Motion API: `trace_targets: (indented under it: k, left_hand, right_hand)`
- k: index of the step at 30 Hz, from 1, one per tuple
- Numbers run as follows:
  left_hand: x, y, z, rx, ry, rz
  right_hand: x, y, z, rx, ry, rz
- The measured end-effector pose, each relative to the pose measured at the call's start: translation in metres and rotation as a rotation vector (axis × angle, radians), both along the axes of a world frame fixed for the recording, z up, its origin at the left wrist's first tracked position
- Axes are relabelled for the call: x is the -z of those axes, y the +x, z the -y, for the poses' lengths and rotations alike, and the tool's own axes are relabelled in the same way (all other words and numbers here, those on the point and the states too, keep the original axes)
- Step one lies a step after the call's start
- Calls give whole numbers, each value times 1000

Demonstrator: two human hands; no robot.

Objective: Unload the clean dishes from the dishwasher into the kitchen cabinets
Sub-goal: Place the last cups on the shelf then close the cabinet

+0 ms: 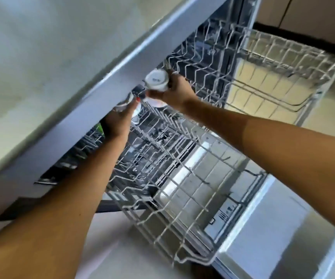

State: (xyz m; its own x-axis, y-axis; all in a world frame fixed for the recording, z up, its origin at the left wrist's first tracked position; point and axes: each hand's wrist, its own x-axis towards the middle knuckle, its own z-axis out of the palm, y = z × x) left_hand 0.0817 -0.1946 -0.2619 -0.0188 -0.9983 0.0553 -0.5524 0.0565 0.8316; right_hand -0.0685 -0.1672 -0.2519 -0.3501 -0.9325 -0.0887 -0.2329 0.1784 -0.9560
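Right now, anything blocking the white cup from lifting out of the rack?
Yes: the countertop edge overhangs the white cup that the right hand grips. It must come out toward the person first; the upper rack tines stay below it.

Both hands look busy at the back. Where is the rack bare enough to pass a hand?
Near half of the lower rack, toward the open door, holds nothing. The upper rack looks bare too. Crowded at the back under the counter edge, around right hand, white cup, left hand.

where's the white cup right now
In the head view, the white cup is gripped bottom-up in the right hand, just above the far end of the rack, close under the counter edge.
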Motion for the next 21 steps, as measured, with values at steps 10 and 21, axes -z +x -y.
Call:
trace_targets:
  k: [10, 21]
  left_hand:
    - [-16, -26, -106, 203, -32, -19]
    - [-231, 32, -239, 373, -228, 203]
  right_hand:
    - [-31, -42, -130, -92, 55, 30]
    - [-217, -26, -284, -184, -39, -253]
